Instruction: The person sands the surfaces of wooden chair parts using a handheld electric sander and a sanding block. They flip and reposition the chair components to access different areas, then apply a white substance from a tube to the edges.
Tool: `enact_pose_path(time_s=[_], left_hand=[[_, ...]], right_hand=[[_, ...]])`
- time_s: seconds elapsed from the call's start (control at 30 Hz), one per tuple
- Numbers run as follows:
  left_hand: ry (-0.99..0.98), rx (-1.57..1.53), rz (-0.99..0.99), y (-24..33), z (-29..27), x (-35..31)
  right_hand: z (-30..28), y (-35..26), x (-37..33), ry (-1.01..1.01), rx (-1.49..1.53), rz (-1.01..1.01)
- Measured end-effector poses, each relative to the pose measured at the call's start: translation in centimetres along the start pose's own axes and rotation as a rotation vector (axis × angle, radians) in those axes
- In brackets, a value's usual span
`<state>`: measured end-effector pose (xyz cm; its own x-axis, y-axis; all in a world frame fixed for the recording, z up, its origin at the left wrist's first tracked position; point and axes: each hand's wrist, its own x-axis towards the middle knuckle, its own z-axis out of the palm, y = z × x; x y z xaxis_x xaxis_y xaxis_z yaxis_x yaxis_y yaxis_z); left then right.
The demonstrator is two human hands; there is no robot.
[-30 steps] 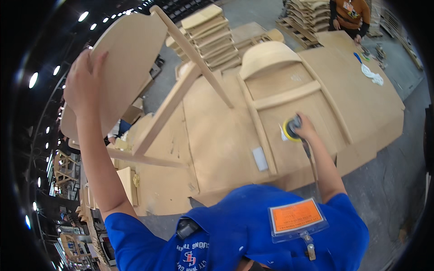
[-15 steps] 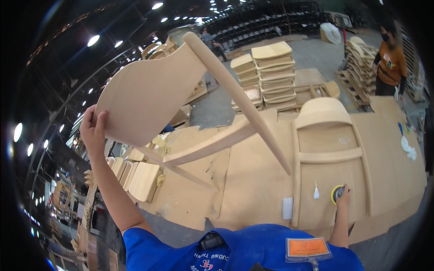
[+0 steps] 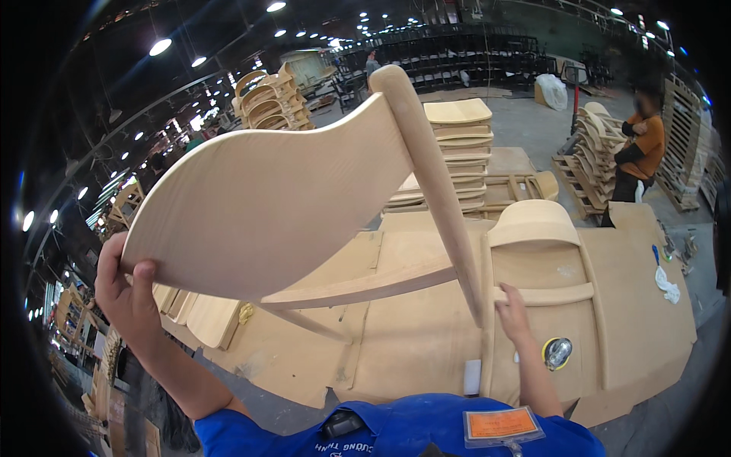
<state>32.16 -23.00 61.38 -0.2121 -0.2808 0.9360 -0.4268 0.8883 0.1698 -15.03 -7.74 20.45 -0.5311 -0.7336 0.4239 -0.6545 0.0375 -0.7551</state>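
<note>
My left hand [image 3: 126,293] grips the edge of the curved backrest panel of a pale wooden chair frame [image 3: 259,206], thumb on its face. The frame is tilted up over the table, its round post slanting down to the right. My right hand [image 3: 515,314] is beside that post's lower end, over the left end of the crossbar of a second chair frame [image 3: 544,295]; its fingers are partly stretched and seem to hold nothing. This second frame lies flat. A round yellow-rimmed light with a shiny face [image 3: 557,353] lies within it, right of my right forearm.
Cardboard [image 3: 411,358] covers the table. A white block [image 3: 472,377] lies near its front edge. A blue-handled tool with a white rag [image 3: 665,283] is at the right. Stacked chair parts [image 3: 459,152] stand behind; a person in orange [image 3: 647,148] stands at the far right.
My right hand has let go of the yellow-rimmed light and moved up and left to the crossbar. The held frame has come nearer and swung, its panel lower at the left.
</note>
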Motion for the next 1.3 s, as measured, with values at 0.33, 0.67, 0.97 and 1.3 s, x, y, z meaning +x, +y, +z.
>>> enact_pose_path(time_s=[0.33, 0.67, 0.97, 1.3], left_hand=[[0.074, -0.005, 0.084, -0.9, -0.4, -1.5], [0.015, -0.251, -0.069, -17.8, -3.9, 3.5], [0.050, -0.114, -0.405, -25.2, -4.6, 5.2], [-0.082, -0.241, -0.257, -23.6, -4.5, 5.0]], right_hand=[[3.9, -8.5, 2.5, -0.016, 0.336, -0.008], [5.0, -13.2, -1.3, -0.159, 0.335, -0.155], [6.4, -13.4, -3.4, -0.396, 0.337, -0.042], [7.2, -11.3, -3.4, -0.464, 0.438, 0.005]])
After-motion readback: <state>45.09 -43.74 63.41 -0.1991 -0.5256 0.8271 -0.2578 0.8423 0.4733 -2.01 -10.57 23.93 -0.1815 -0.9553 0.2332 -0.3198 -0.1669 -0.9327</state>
